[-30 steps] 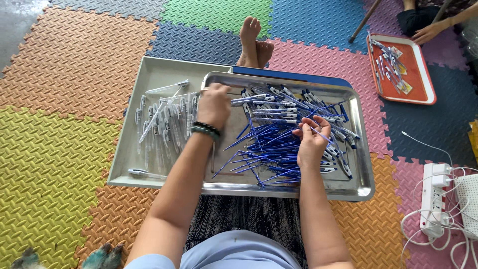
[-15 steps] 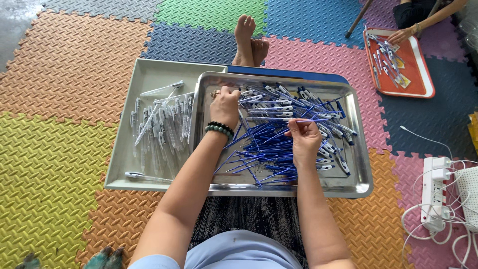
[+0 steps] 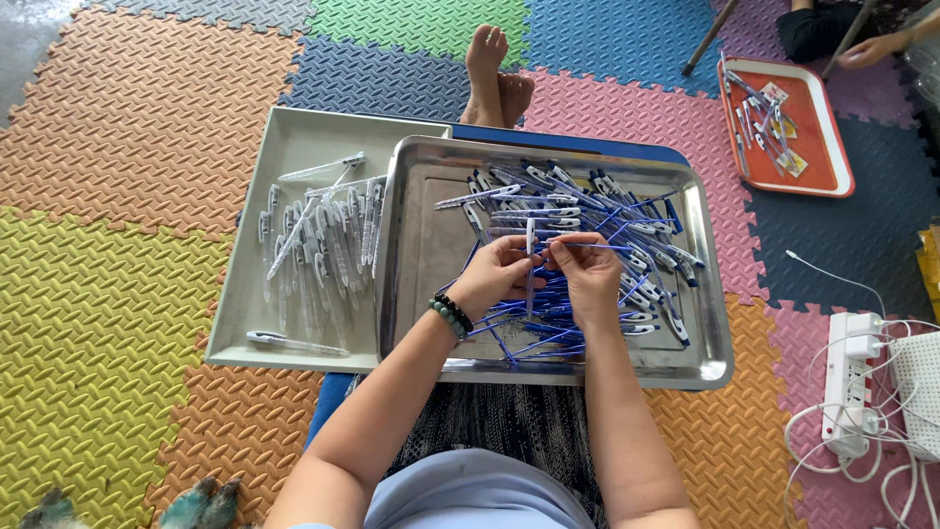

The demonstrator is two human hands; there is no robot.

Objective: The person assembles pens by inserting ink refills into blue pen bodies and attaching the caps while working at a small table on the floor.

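My left hand (image 3: 504,277) pinches a clear pen barrel (image 3: 530,257) upright over the steel tray (image 3: 416,245) — right hand (image 3: 586,269) fingers pinch a blue refill (image 3: 597,245) at its mouth. I judge it's mid-assembly; next needs the tip lined up straight.

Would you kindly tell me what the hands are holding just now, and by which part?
The left hand pinches a clear pen barrel near its upper end; the right hand holds a thin blue refill near its left end, meeting the barrel.
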